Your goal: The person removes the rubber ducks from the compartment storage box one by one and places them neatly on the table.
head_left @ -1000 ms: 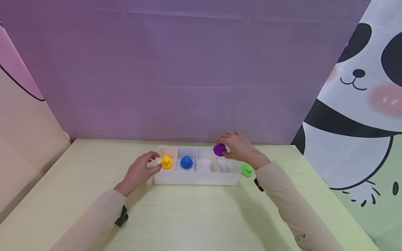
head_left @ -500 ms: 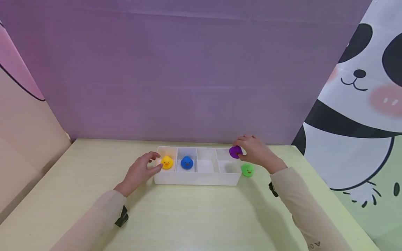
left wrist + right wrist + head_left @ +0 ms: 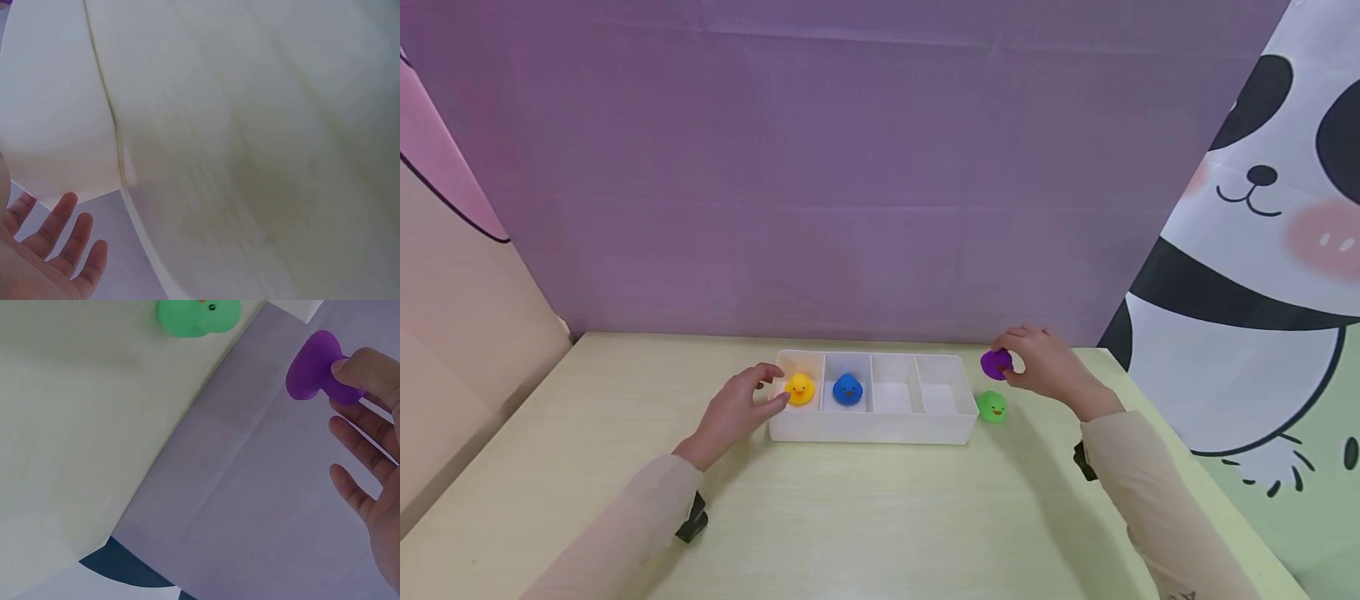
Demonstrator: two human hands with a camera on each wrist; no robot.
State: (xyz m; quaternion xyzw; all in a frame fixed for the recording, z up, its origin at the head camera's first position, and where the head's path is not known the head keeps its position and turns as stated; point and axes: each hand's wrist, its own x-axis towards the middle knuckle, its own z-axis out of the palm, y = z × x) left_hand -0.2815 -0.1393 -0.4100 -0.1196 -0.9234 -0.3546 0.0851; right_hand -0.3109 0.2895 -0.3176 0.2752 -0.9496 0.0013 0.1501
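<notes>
Right hand pinches purple toy, its facing unclear.

Big purple sheet with faint creases covers the whole far side, right behind a pale wood-look table. Over on the right there's a huge cartoon panda, pink cheek and all, with a pale green patch nearer in, while the left's just a beige wall with a black-edged pink shape up high.

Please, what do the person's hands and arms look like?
The left hand and right hand are gloveless. The left sleeve and right sleeve are beige, the latter with a cropped dark marking; a black item shows near each wrist.
</notes>
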